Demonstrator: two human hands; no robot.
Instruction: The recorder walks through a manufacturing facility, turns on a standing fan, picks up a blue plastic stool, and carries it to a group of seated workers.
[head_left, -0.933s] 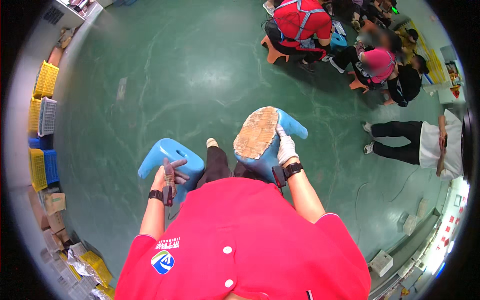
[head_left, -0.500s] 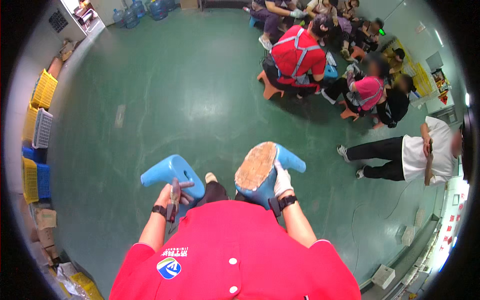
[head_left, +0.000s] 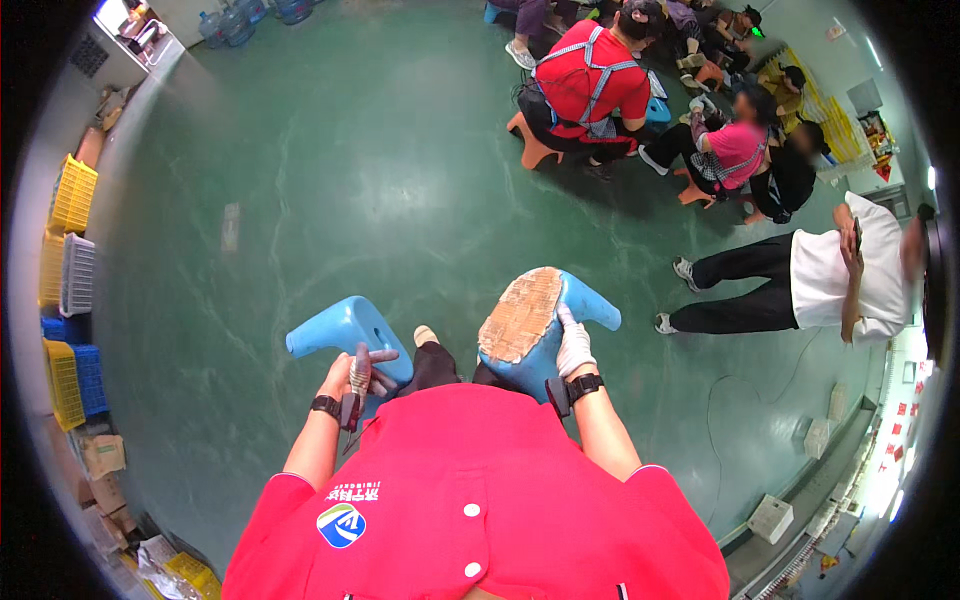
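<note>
A blue plastic stool [head_left: 352,322] with a hole in its seat is tilted on my left, one leg pointing outward. My left hand [head_left: 366,374], in a greyish glove, grips its near edge, with a finger stretched across the side. To the right is a second blue stool [head_left: 592,300], also tilted, with a worn piece of brown cardboard [head_left: 522,315] covering its seat. My right hand [head_left: 574,346], in a white glove, holds this stool by its right side, thumb up. The lower parts of both stools are partly hidden behind my hands and red shirt.
Several people sit on low stools at the far right, one in a red top [head_left: 590,85]. A standing person in a white shirt [head_left: 850,265] is at the right. Yellow crates [head_left: 75,195] line the left wall. Water bottles [head_left: 235,25] stand far left. A cable [head_left: 712,420] lies on the floor.
Both stools stay in my hands and shift slightly right in view. The seated people and the standing person appear a little higher and further left as my view moves.
</note>
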